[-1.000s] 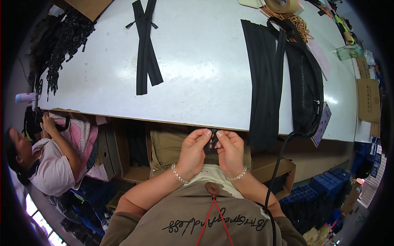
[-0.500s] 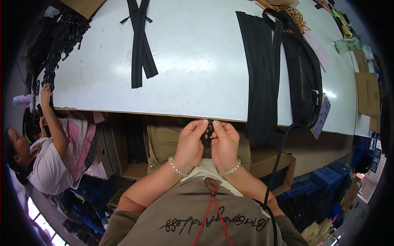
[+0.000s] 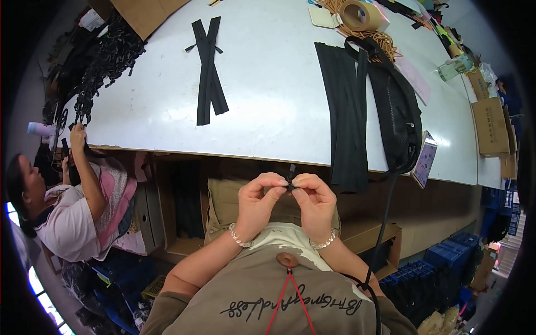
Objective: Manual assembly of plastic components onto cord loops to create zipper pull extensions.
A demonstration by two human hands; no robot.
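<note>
My left hand point(image 3: 258, 202) and my right hand point(image 3: 317, 203) meet just in front of the table's near edge. Thumb and fingers of each are pinched together on a small black cord-like piece point(image 3: 291, 170), whose short tip stands up between them. Its lower part is hidden by my fingertips, and its exact kind is too small to make out. Beyond my hands, two black zippers point(image 3: 204, 95) lie crossed on the white table point(image 3: 268, 84), their pulls sticking out sideways. To the right, a stack of long black zipper strips point(image 3: 343, 117) hangs over the edge.
Right of the strips are a black bag point(image 3: 392, 106), a phone point(image 3: 425, 160) and a tape roll point(image 3: 358, 15). A heap of small black pieces point(image 3: 114, 58) covers the far left, near a co-worker point(image 3: 70, 215). Open cardboard boxes point(image 3: 385, 237) sit below the tabletop.
My fingers have turned, and the black piece's tip now points up between them; a dangling loop was visible before. The view has shifted, showing more of the table's far side.
</note>
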